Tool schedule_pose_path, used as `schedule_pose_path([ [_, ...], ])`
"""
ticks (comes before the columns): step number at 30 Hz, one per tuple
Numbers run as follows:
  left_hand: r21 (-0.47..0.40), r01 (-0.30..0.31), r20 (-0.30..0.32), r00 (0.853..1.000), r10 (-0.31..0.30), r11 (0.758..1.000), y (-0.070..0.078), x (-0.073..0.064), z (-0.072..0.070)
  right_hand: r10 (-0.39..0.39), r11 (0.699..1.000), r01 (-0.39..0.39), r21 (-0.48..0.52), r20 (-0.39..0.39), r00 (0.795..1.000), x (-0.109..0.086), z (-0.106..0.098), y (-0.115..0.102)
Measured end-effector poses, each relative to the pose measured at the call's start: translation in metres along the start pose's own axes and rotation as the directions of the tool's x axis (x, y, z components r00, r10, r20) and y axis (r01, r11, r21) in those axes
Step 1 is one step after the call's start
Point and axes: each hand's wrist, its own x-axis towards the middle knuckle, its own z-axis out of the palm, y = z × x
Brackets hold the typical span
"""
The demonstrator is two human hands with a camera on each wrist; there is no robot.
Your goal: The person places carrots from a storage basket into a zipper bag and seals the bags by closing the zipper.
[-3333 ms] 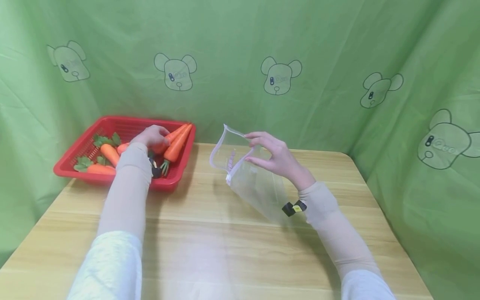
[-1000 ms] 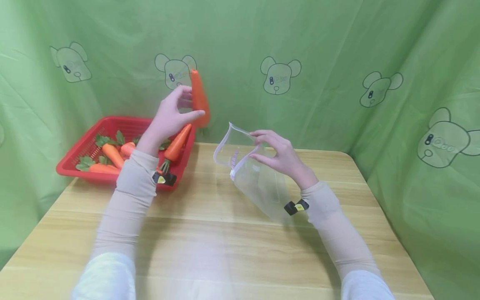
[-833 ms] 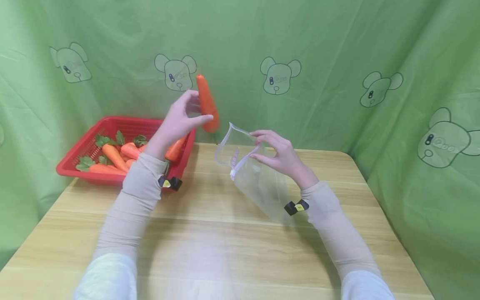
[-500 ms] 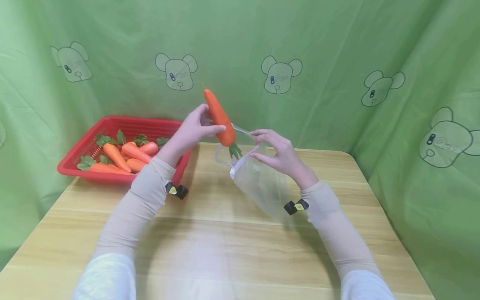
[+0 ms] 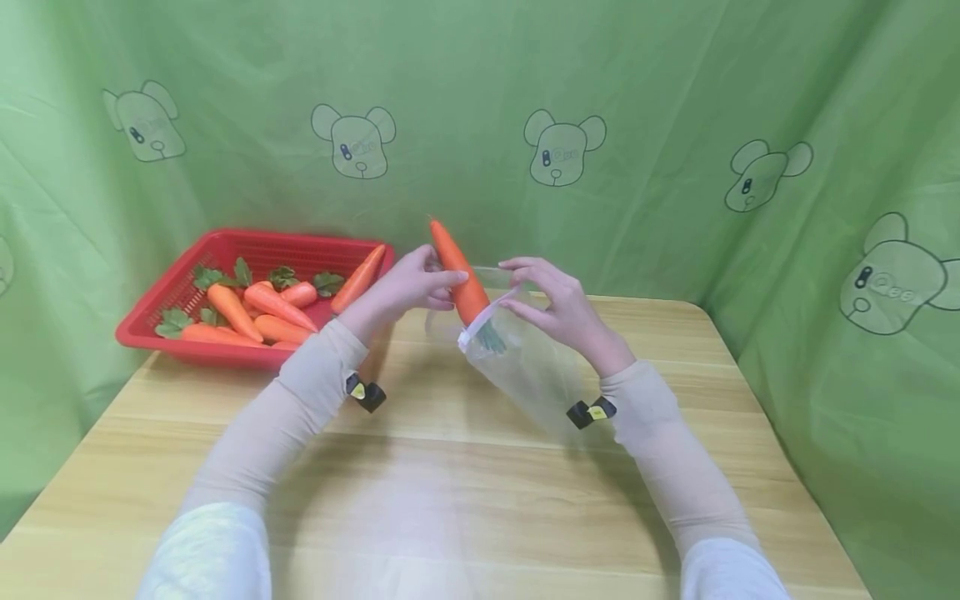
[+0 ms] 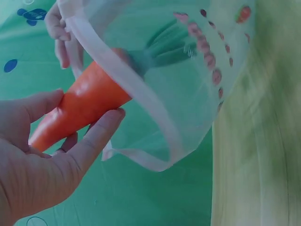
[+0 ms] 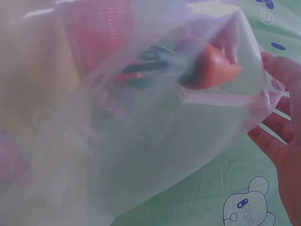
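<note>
My left hand holds an orange carrot between thumb and fingers, its thin tip pointing up and back. The carrot's green stalk end sits inside the mouth of a clear zip bag. In the left wrist view the bag's white rim crosses over the carrot's thick end. My right hand pinches the bag's rim on the right, keeping the mouth spread apart. Through the bag's film, the right wrist view shows the stalks and the carrot's orange end, blurred.
A red basket stands at the back left of the wooden table, with several carrots and leafy tops in it. One carrot leans on its right wall. Green curtain encloses the back and sides.
My left hand has taken a carrot out of the basket, carried it right and lowered its stalk end into the bag's mouth. The right hand has stayed nearly still at the rim.
</note>
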Motion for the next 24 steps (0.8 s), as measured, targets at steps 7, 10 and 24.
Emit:
schedule_pose_path([
  [7, -0.020, 0.035, 0.038, 0.999, -0.034, 0.999, -0.011, 0.005, 0.008, -0.013, 1.000, 0.013, -0.011, 0.006, 1.000, 0.001, 0.001, -0.001],
  [10, -0.082, 0.036, 0.047, 0.998, -0.032, 0.996, -0.014, 0.008, 0.010, -0.026, 1.000, 0.026, -0.002, -0.001, 1.000, 0.001, 0.002, -0.001],
  [24, 0.158, 0.070, 0.110, 0.990, -0.088, 0.985, -0.021, 0.013, 0.017, -0.038, 0.999, 0.038, -0.001, -0.022, 0.999, 0.002, 0.000, 0.000],
])
